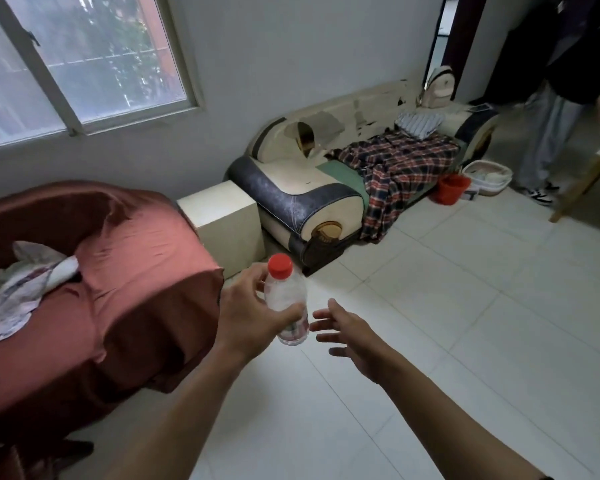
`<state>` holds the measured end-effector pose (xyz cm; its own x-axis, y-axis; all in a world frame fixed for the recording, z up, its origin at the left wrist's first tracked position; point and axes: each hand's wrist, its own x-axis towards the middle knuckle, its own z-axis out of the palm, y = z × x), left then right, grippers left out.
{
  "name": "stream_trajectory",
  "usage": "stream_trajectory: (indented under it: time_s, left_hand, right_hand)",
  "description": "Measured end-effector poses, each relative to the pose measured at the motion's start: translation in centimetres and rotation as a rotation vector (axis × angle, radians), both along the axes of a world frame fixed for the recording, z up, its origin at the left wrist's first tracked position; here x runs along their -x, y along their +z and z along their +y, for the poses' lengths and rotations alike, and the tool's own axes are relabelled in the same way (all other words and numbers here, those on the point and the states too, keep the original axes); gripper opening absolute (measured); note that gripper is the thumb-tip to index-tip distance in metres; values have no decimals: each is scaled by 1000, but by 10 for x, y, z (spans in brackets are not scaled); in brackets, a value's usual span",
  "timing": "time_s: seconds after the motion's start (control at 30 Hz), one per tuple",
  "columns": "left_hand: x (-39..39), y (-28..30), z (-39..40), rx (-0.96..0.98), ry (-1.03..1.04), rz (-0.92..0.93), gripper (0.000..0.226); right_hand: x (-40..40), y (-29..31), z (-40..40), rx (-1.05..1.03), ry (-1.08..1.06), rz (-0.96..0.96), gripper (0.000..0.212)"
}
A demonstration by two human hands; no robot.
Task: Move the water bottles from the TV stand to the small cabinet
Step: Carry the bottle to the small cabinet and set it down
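Observation:
My left hand (246, 313) grips a clear plastic water bottle (286, 299) with a red cap, held upright in the air over the tiled floor. My right hand (350, 336) is just to the right of the bottle, fingers spread, holding nothing and not touching it. A small cream cabinet (222, 216) stands against the wall beyond the bottle, between the rust-covered seat and the sofa; its top is bare. The TV stand is not in view.
A seat under a rust-red cover (118, 289) with a crumpled cloth fills the left. A worn cream and dark sofa (326, 181) with a plaid blanket lies ahead. A red bucket (452, 188), white basins and a standing person (548, 133) are at right, near a wooden chair.

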<state>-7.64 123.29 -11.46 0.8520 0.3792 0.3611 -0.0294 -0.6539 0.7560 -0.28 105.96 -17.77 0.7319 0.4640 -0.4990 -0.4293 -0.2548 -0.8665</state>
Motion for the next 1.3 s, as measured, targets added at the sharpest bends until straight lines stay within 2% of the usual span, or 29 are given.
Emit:
stream_trajectory:
  time_s: [0.23, 0.4, 0.7, 1.03, 1.3]
  left_hand:
    - [-80, -6, 57, 45, 84, 15, 60]
    - [-139, -24, 111, 56, 70, 34, 56]
    - [-237, -38, 230, 134, 51, 18, 62]
    - [-319, -54, 330, 98, 84, 64, 56]
    - [-437, -60, 377, 53, 157, 109, 56]
  right_hand:
    - [-89, -2, 56, 5, 8, 36, 51]
    - [-145, -13, 110, 42, 15, 40, 51]
    - [-243, -19, 225, 53, -49, 75, 51]
    - [-334, -42, 334, 55, 16, 177, 51]
    - [-460, -66, 395, 28, 70, 207, 50]
